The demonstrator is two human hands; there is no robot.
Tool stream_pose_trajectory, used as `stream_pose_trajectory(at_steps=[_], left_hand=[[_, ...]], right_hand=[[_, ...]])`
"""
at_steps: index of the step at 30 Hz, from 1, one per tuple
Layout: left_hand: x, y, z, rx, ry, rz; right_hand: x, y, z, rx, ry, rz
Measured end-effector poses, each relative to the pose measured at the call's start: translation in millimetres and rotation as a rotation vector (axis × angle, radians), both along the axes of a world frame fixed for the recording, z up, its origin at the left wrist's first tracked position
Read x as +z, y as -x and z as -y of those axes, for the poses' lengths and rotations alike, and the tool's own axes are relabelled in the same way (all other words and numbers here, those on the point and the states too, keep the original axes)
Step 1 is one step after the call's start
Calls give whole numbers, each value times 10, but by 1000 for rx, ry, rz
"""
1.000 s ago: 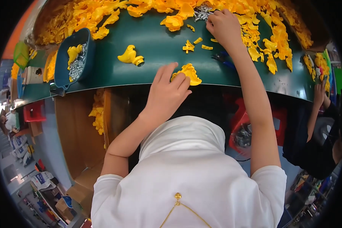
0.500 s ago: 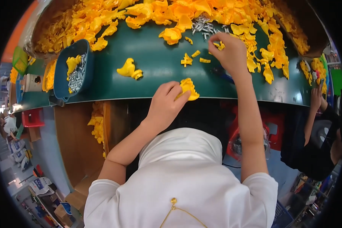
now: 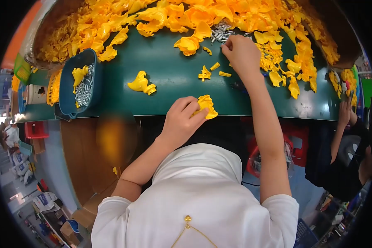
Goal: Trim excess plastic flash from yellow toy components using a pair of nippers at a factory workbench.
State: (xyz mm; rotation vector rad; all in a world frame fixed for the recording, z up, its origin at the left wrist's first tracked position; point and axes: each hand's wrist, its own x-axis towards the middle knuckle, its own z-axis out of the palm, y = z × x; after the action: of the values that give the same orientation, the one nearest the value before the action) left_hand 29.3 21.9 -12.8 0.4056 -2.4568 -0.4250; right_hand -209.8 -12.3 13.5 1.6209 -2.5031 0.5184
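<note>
My left hand (image 3: 182,116) is closed around a curved yellow plastic shell (image 3: 207,106) with a jagged rim, at the table's front edge. Farther out, my right hand (image 3: 242,53) has its fingers pinched downward beside a heap of small metal pins (image 3: 221,33). Whatever lies between those fingertips is hidden. Between the hands are a few small yellow plastic pieces (image 3: 204,73) on the green table. To their left rests a yellow molded part (image 3: 141,82) with a ring-like end.
A large mound of yellow shells (image 3: 198,18) spreads along the far side. At left stands a blue basin (image 3: 96,80) holding metal pins and a yellow part. A blurred yellow shape (image 3: 111,140) shows over the cardboard box (image 3: 76,153). Another person's hand (image 3: 345,111) is at far right.
My right hand has moved slightly left toward the pins, and the small yellow piece by its fingers no longer shows. The left hand keeps its shell. A yellow blur has appeared over the box.
</note>
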Motion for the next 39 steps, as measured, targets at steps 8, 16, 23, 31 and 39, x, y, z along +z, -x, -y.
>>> stream_pose_trajectory(at_steps=[8, 16, 23, 31, 39], left_hand=[[-31, -10, 65, -65, -12, -20], [4, -10, 93, -82, -3, -40], [-72, -30, 94, -61, -51, -40], [-66, -7, 140, -99, -16, -46], [-78, -12, 158, -116, -30, -62]], right_hand=[[103, -334, -981, 280, 141, 1136], [-44, -534, -1081, 202, 46, 1508], [-119, -597, -993, 211, -4, 1428], [-99, -543, -946, 186, -13, 1475], [-70, -683, -922, 124, 56, 1306]])
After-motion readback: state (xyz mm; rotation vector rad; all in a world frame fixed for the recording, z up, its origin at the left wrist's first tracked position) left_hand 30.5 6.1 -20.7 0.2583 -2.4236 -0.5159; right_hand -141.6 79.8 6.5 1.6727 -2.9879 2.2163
